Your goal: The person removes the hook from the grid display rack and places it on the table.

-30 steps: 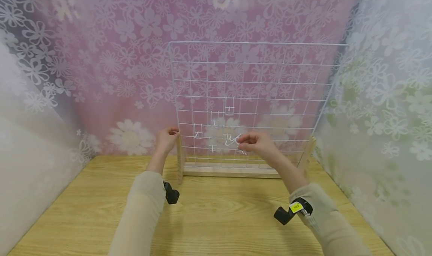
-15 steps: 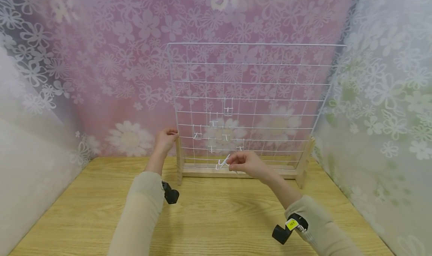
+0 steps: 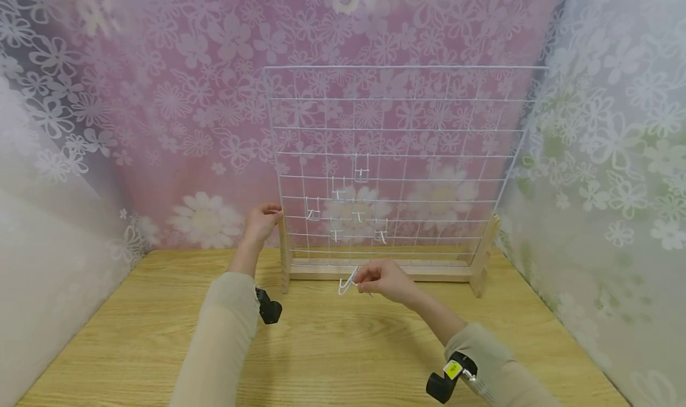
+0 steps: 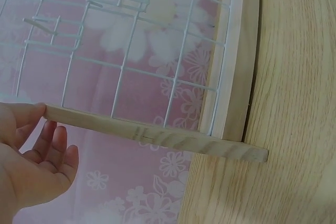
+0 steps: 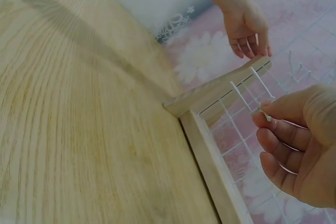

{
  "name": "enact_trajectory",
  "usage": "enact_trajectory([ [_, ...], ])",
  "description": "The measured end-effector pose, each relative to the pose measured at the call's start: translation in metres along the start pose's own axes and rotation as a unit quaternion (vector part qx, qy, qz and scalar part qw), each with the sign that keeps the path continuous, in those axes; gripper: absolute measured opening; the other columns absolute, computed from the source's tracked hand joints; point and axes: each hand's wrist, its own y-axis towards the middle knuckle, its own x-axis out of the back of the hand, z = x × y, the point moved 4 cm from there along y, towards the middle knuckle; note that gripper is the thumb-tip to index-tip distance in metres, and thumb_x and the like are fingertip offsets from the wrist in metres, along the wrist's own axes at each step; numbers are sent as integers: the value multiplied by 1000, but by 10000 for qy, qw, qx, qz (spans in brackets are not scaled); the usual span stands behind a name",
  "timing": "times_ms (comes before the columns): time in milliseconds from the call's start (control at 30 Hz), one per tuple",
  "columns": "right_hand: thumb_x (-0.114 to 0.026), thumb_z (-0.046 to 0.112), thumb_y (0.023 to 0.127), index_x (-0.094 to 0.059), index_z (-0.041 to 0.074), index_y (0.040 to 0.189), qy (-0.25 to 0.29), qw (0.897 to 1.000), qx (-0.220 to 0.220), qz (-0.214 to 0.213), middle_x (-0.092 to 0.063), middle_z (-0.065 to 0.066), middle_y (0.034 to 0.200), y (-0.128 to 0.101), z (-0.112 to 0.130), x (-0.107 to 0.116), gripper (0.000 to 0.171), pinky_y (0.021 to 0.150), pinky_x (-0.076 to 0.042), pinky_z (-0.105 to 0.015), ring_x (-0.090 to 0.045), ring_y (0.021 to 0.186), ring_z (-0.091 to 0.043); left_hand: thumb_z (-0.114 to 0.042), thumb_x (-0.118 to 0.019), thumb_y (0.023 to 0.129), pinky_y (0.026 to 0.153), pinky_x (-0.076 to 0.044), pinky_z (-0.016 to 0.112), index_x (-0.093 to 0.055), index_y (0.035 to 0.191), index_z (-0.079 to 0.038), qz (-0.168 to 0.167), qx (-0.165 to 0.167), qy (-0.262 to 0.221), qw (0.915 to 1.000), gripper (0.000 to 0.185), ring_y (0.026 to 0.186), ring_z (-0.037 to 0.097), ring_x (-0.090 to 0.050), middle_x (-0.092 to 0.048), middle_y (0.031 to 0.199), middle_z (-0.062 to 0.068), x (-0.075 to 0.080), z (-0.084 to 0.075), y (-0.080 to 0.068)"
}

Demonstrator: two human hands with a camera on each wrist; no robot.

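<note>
A white wire grid (image 3: 396, 157) stands upright in a pale wooden frame (image 3: 375, 272) at the far side of the bench (image 3: 332, 347), and everything else is placed from it. The right hand (image 3: 383, 279) hangs just in front of the frame's bottom rail, low and left of centre, pinching one white wire hook (image 3: 347, 283) between thumb and fingertips; the hook is clear of the grid and above the bench, its two prongs pointing away from the palm in the right wrist view. The left hand (image 3: 261, 221) is at the grid's left edge, by the top of the left wooden post (image 4: 152, 134). Its fingers are only loosely bent, and the thumb side touches the post's end; I cannot tell whether it truly grips.

Judging by how things lie, one hook is off the grid and in the hand, while about six more hooks (image 3: 361, 171) hang on the lower middle squares, so most of the work with them looks left to do. Whether this hook is coming off or going on cannot be told from one moment.

The grid is thin, smooth, coated wire in even squares with a thicker outer rim. The hooks are the same white wire, bent into small double-pronged shapes. The frame is plain, flat-cut light wood with slanted side posts. The bench top is a yellowish wood-grain surface, matt and smooth. Behind and beside the grid hang pink and pale curtains (image 3: 161, 97) printed with white flowers.
</note>
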Motion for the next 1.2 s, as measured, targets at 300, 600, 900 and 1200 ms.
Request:
enact_trajectory([
  [300, -65, 4, 84, -66, -6, 94, -80, 9998, -150, -57, -66, -14, 84, 7, -9, -6, 14, 66, -46, -29, -57, 74, -14, -8, -52, 92, 91, -39, 44, -56, 117, 5, -75, -184, 329, 9993, 28, 109, 34, -49, -55, 114, 23, 2, -2, 1],
  [600, -65, 4, 85, -68, -3, 95, 196, 9994, -292, 13, -66, -15, 87, 15, -25, -26, 13, 70, -48, -42, -60, 81, -27, -7, -54, 93, 90, -40, 43, -57, 115, 4, -18, -172, 328, 9993, 25, 109, 34, -50, -55, 113, 23, 0, -1, -2],
  [900, -62, 6, 87, -69, -2, 95, 109, 9996, -51, 253, -66, -14, 92, 19, -30, -48, 13, 70, -48, -32, -60, 81, -15, -7, -54, 93, 89, -41, 43, -57, 115, 4, -4, -137, 338, 9993, 25, 107, 34, -49, -54, 112, 22, 0, 1, -2],
  [1200, -65, 6, 85, -69, -1, 93, 212, 9992, -178, 291, -67, -14, 87, 25, -38, -64, 11, 67, -45, -26, -57, 79, -11, -9, -54, 93, 87, -41, 42, -57, 116, 3, -9, -126, 419, 9990, 26, 107, 34, -50, -55, 112, 22, 1, 1, 0],
])
